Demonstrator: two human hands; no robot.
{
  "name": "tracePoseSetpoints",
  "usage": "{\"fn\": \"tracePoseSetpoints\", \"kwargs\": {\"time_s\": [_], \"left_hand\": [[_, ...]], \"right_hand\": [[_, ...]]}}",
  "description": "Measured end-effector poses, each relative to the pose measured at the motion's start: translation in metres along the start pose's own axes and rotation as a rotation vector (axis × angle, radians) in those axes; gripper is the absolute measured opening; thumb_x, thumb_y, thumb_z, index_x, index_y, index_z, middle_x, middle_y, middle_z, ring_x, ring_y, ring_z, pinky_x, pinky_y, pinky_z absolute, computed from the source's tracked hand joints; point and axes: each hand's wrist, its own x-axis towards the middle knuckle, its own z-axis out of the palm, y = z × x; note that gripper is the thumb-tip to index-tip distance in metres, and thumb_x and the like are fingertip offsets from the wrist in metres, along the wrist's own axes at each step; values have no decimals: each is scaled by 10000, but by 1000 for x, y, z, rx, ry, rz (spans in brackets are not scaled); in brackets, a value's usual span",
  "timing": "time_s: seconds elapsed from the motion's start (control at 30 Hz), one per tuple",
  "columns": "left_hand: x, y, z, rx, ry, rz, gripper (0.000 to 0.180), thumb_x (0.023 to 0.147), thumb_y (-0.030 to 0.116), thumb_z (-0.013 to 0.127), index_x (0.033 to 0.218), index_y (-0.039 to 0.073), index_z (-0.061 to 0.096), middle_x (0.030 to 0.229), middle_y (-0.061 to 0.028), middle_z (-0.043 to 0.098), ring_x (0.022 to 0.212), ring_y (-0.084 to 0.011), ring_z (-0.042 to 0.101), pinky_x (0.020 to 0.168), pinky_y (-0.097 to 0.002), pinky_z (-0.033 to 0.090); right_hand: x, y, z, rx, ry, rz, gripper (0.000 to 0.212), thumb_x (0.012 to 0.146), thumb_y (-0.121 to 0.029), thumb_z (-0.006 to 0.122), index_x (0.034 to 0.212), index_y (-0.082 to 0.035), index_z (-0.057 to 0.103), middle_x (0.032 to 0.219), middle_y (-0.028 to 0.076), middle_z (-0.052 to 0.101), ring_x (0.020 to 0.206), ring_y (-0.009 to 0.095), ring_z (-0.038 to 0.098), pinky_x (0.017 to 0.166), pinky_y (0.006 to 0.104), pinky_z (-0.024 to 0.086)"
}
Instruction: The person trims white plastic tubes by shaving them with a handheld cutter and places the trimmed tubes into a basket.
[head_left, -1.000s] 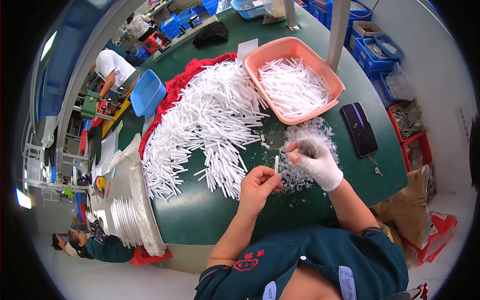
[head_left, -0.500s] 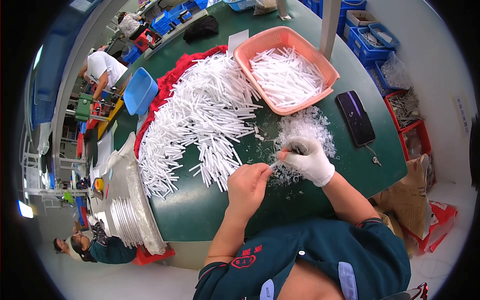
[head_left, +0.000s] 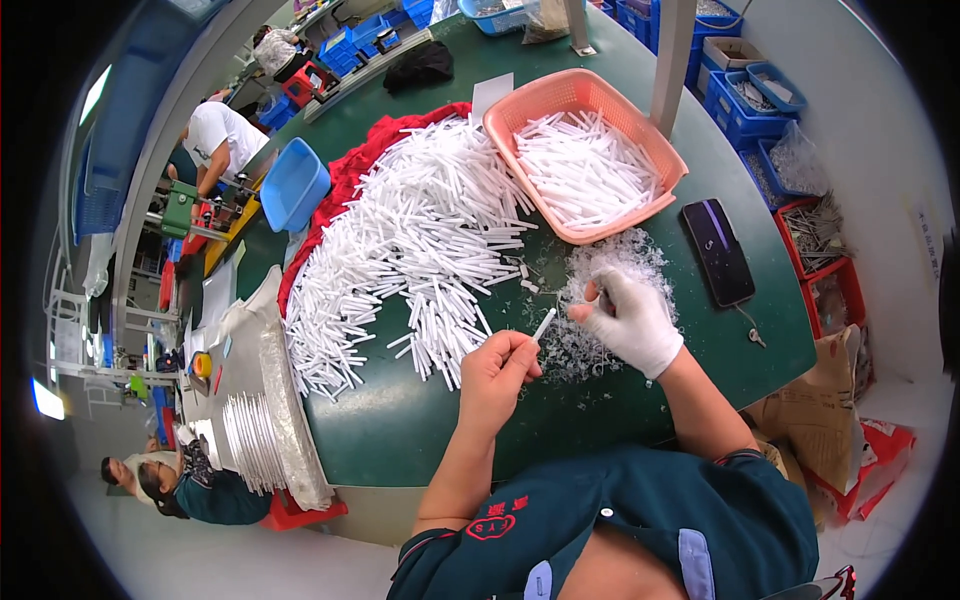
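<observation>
My left hand (head_left: 497, 372) is bare and pinches a short white plastic tube (head_left: 545, 324) between thumb and forefinger, its free end pointing up and away from me. To its right, my right hand (head_left: 632, 325) wears a white glove with bare thumb and finger tips. Its fingers are curled over a heap of clear plastic scraps (head_left: 650, 262); what they hold, if anything, is hidden. A large pile of similar white tubes (head_left: 420, 240) spreads over a red cloth (head_left: 352, 165) and the table. More tubes lie in a pink plastic basket (head_left: 669, 187) beyond my right hand.
A phone (head_left: 718, 252) lies on the green table (head_left: 420, 440) at right, a small key (head_left: 755, 338) beside it. An empty blue tub (head_left: 294, 185) stands behind the pile. A metal post (head_left: 672, 70) rises behind the basket. Co-workers sit at far left.
My right hand has drawn away from the tube to the right, and the tube's upper end now shows. My left hand still holds it, tilted more upright. The whole view has shifted slightly.
</observation>
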Motion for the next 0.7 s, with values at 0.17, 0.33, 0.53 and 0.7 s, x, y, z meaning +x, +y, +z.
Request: {"fn": "tracePoseSetpoints", "kwargs": {"time_s": [0.17, 0.33, 0.53, 0.7], "left_hand": [[4, -1, -1, -186, -46, -73, 190, 917, 176, 519, 859, 9, 589, 665, -24, 581, 591, -78, 522, 558, -203, 399], [7, -8, 0, -330, -104, -137, 209, 925, 214, 500, 860, 38, 592, 667, -11, 581, 575, -65, 508, 537, -186, 380], [7, -6, 9, -399, -112, -191, 234, 914, 233, 496, 832, 33, 587, 661, -25, 577, 558, -82, 498, 528, -199, 367], [8, -10, 12, -419, -116, -180, 247, 910, 227, 498, 879, 13, 617, 718, -26, 607, 560, -73, 495, 522, -190, 366]], "right_hand": [[-1, 9, 16, 76, 37, -268, 200, 850, -212, 589, 916, -24, 574, 697, 166, 597, 684, 386, 582, 610, 422, 454], [-2, 9, 15, 45, -115, -309, 151, 833, -174, 606, 893, -39, 573, 713, 159, 596, 666, 372, 584, 568, 404, 457], [-5, 2, 24, -20, 20, -395, 170, 800, -178, 641, 840, -46, 542, 689, 143, 577, 627, 344, 587, 526, 401, 449], [-5, 4, 25, -48, 79, -458, 223, 794, -218, 648, 859, -43, 525, 684, 142, 573, 632, 339, 590, 530, 403, 452]]}}
